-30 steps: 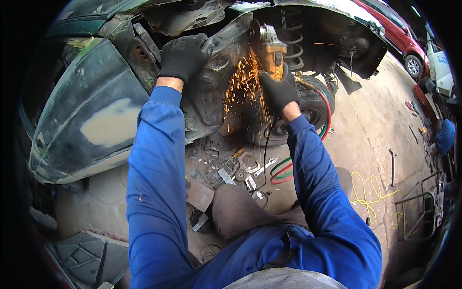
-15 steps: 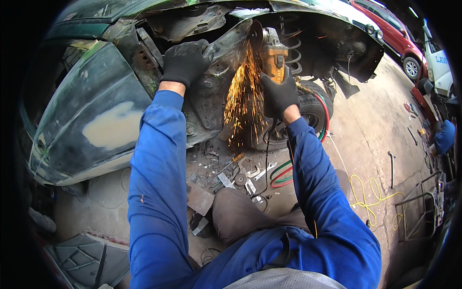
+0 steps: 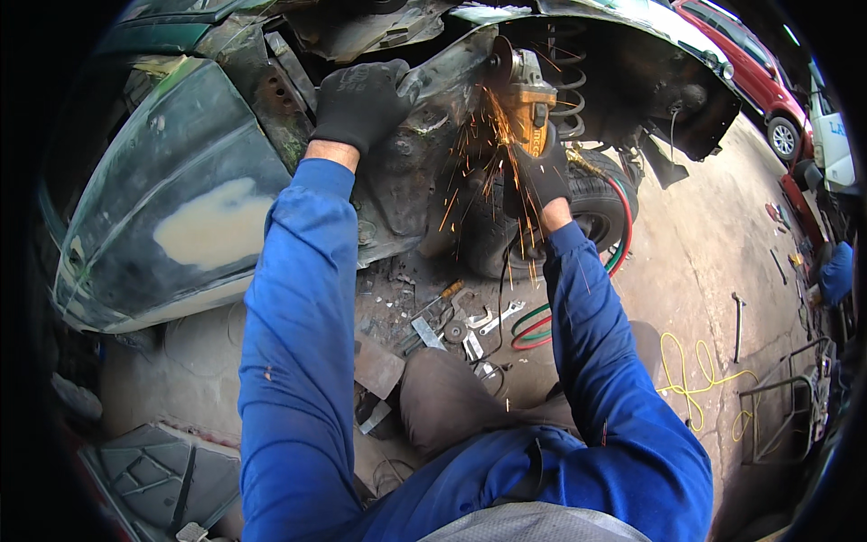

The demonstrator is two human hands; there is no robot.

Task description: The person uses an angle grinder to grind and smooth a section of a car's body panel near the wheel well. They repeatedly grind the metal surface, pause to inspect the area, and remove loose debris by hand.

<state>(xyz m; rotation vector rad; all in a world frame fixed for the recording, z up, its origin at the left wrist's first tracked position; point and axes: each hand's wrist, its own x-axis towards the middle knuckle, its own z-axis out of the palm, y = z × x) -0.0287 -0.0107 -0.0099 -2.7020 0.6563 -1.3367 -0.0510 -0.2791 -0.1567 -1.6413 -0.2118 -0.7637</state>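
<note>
My right hand [image 3: 542,172], in a black glove, is wrapped round the body of a yellow angle grinder [image 3: 527,113]. The grinder's thin cutting disc [image 3: 501,63] is against the edge of a bare, dark sheet-metal panel [image 3: 449,72] in the car's front wheel area. Orange sparks [image 3: 492,135] spray downward from the disc. My left hand [image 3: 363,104], gloved too, is closed over the same metal to the left of the grinder; its fingertips are partly hidden. A dark cord [image 3: 502,298] trails down below the grinder.
A green car door [image 3: 172,190] with a beige filler patch stands on the left. Behind the grinder are a coil spring [image 3: 571,86] and a wheel [image 3: 591,212]. Spanners [image 3: 502,316] and scraps lie on the floor, with red and green hoses [image 3: 533,339] and a yellow cord [image 3: 691,384].
The spark stream has become thinner and more scattered. The view has shifted slightly, and both hands keep their holds on the grinder and the metal.
</note>
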